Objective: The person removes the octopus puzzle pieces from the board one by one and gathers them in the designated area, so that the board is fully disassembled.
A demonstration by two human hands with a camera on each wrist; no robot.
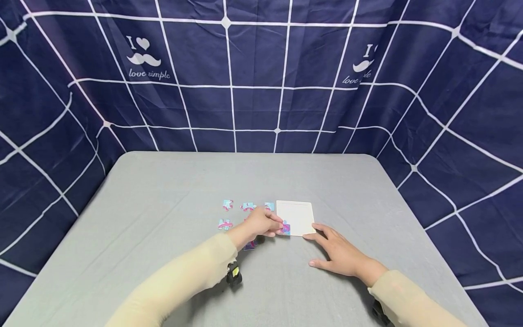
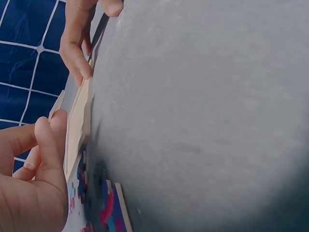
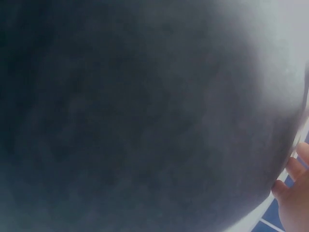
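My left hand (image 1: 261, 221) is over the lower left corner of a white puzzle board (image 1: 300, 215). Between thumb and fingers it pinches a puzzle piece (image 2: 57, 103), tilted up above the board in the left wrist view. A pink, purple and blue patch of puzzle (image 1: 287, 230) shows at that corner; whether it is one piece or two I cannot tell. My right hand (image 1: 341, 252) rests fingertips on the board's lower right edge, its fingers extended and thumb spread on the table side. The right wrist view shows only part of this hand.
Left of the board lie loose puzzle pieces: a top left one (image 1: 227, 205), a top middle one (image 1: 248, 206), a top right one (image 1: 269, 206), a pink one (image 1: 224, 224) and a dark purple one (image 1: 250, 245). Grey cloth covers the table (image 1: 184, 181); a blue checked curtain (image 1: 253, 59) surrounds it.
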